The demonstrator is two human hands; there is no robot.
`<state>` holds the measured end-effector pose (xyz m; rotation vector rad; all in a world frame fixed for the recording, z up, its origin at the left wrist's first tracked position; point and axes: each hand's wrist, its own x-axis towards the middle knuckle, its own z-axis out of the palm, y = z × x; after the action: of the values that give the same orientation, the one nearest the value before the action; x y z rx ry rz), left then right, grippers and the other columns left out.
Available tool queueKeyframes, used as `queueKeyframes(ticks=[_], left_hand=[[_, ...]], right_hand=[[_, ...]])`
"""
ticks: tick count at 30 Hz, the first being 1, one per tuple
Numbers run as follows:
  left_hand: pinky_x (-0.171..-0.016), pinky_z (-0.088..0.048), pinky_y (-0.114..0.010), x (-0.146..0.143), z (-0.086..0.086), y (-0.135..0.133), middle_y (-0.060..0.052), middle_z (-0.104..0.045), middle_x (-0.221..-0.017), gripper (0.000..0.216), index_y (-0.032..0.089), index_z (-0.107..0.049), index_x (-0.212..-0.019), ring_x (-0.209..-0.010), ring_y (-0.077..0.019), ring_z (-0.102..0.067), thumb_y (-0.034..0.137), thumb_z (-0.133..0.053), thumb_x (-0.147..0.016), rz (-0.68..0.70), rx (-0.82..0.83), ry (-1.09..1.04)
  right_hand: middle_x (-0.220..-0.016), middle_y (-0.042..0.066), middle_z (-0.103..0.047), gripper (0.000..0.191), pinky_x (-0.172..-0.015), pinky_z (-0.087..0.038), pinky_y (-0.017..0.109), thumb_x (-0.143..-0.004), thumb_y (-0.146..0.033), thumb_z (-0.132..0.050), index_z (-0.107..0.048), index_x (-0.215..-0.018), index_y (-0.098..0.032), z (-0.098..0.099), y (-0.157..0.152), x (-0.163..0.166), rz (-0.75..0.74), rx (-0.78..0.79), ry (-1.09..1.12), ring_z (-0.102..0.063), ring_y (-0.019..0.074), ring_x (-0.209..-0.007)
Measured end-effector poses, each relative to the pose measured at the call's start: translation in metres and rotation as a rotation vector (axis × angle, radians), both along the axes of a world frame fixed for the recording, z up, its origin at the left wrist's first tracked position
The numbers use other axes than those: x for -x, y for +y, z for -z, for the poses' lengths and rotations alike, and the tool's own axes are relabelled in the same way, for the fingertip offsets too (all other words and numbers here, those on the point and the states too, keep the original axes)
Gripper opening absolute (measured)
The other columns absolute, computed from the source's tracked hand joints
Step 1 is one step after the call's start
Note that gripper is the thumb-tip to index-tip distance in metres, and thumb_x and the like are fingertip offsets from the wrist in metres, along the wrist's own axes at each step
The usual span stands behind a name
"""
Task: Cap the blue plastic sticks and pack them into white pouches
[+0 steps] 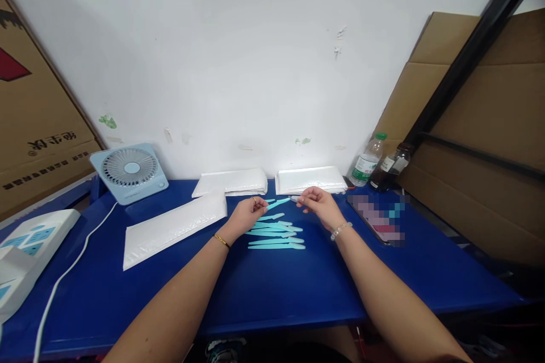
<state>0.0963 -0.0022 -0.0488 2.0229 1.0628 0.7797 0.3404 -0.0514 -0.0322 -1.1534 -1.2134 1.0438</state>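
Several turquoise eyebrow razors [276, 242] lie in a loose row, roughly side by side, on the blue table. Above them my left hand [247, 216] pinches the handle of one turquoise eyebrow razor [279, 203], its tip pointing right. My right hand [315, 203] is closed, thumb against fingers, on a small clear piece [294, 198] at that razor's tip. Whether the piece is on the blade or just apart from it, I cannot tell. Another razor partly shows behind my left fingers.
White padded envelopes [176, 229] lie at the left, with more stacks [310, 180] along the wall. A blue fan [131, 173] and a power strip [42, 232] stand left. At the right are a phone [370, 218], a water bottle [367, 163] and a dark bottle [388, 170].
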Motion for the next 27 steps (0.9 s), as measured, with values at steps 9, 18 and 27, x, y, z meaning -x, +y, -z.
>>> queueKeyframes(ticks=[9,18,27], left_hand=[[-0.064,-0.043,-0.024,0.000,-0.008,-0.006,-0.002,-0.065,-0.080,0.028,0.016,-0.065,-0.091,-0.071,-0.0138,-0.055,0.039,-0.053,-0.080,0.054,-0.008,0.052],[-0.067,-0.044,-0.025,0.003,-0.014,-0.011,-0.002,-0.065,-0.084,0.026,0.020,-0.067,-0.089,-0.075,-0.0157,-0.058,0.039,-0.051,-0.083,0.040,-0.124,0.211],[-0.081,-0.044,-0.032,0.014,0.005,0.010,-0.006,-0.065,-0.096,0.018,0.020,-0.065,-0.092,-0.097,-0.0240,-0.057,0.030,-0.054,-0.082,-0.235,-0.331,0.488]], right_hand=[[-0.067,0.002,-0.066,0.033,-0.055,-0.049,0.023,-0.066,-0.040,-0.075,-0.057,-0.079,-0.016,0.007,0.000,0.011,-0.117,-0.019,-0.062,-0.066,0.0162,-0.069],[-0.077,0.004,-0.069,0.026,-0.065,-0.049,0.030,-0.075,-0.042,-0.066,-0.062,-0.083,-0.017,0.011,0.002,0.006,-0.089,-0.102,-0.382,-0.062,0.0163,-0.069],[-0.097,0.009,-0.068,0.023,-0.086,-0.045,0.036,-0.086,-0.021,-0.054,-0.070,-0.102,-0.019,0.033,0.023,-0.004,0.087,-0.314,-1.151,-0.057,0.0231,-0.095]])
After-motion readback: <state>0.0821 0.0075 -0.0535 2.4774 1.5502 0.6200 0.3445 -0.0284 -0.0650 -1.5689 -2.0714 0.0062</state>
